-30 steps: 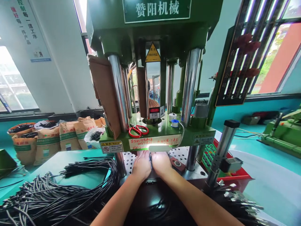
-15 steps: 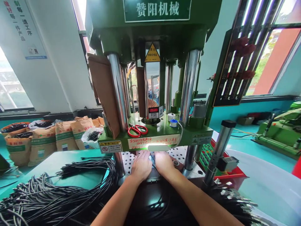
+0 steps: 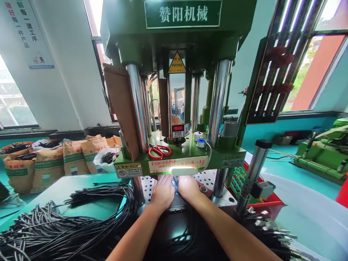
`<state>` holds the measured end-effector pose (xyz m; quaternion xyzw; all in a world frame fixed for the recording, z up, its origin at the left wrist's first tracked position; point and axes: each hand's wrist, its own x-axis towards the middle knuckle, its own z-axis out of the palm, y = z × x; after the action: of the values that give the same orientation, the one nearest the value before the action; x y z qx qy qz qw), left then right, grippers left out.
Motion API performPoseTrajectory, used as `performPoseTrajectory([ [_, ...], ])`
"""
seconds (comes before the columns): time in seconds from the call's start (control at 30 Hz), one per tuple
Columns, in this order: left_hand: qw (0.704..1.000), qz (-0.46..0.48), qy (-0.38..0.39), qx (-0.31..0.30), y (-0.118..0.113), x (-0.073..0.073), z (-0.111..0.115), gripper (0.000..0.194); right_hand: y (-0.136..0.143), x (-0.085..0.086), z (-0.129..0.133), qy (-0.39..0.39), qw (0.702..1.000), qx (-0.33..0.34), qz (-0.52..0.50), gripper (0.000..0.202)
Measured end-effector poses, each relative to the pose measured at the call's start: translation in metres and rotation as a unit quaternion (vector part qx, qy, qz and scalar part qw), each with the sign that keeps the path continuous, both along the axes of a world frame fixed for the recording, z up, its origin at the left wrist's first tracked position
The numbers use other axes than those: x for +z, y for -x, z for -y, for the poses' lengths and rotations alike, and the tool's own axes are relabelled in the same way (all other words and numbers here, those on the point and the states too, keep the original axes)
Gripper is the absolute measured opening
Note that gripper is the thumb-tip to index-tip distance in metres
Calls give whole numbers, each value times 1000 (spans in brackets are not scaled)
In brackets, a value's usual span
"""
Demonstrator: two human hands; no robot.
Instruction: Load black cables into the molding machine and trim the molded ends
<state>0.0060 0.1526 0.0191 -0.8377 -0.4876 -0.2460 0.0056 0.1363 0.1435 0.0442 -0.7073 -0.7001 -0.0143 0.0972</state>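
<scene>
Both hands reach under the green pressing plate of an upright press (image 3: 163, 40). My left hand (image 3: 162, 193) rests at the left of a metal mould (image 3: 176, 203), fingers close together and pointing forward, tips hidden in the gap. At the mould's right side is my right hand (image 3: 188, 186), its fingers curled in and partly lost in the lamp's glare. A thin black cable (image 3: 175, 186) runs between the hands, against the right hand's inner side, and hangs toward me. What the left fingertips hold is hidden.
A lit lamp (image 3: 183, 172) hangs just above the hands. Red-handled scissors (image 3: 160, 151) and a blue-and-white tape roll (image 3: 201, 143) lie on the plate. Bundled black cables (image 3: 67, 224) cover the left table; more cables with metal ends (image 3: 272, 230) lie at right.
Both hands stay at the mould with only slight shifts. More of the black cable shows between them, curving down past the right wrist. The view has tilted up a little.
</scene>
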Motion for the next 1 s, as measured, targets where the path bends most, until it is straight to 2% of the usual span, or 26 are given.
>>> performPoseTrajectory([
  [0.17,1000,2,-6,1,-2,-4,1,44,-14,-2,10,-26,999,-11,23,16],
  [0.47,1000,1,-7,-5,-2,-5,-2,44,-5,-8,-11,-11,1000,-10,5,20],
  [0.67,1000,3,0,-1,-1,-6,-1,45,-24,-8,2,-31,999,-4,-14,20],
  [0.8,1000,6,0,0,-2,-5,0,45,-37,-16,9,-40,999,5,-18,23],
  [1.0,1000,4,0,-1,-4,-4,-1,43,-38,-31,-9,-16,999,18,-23,17],
])
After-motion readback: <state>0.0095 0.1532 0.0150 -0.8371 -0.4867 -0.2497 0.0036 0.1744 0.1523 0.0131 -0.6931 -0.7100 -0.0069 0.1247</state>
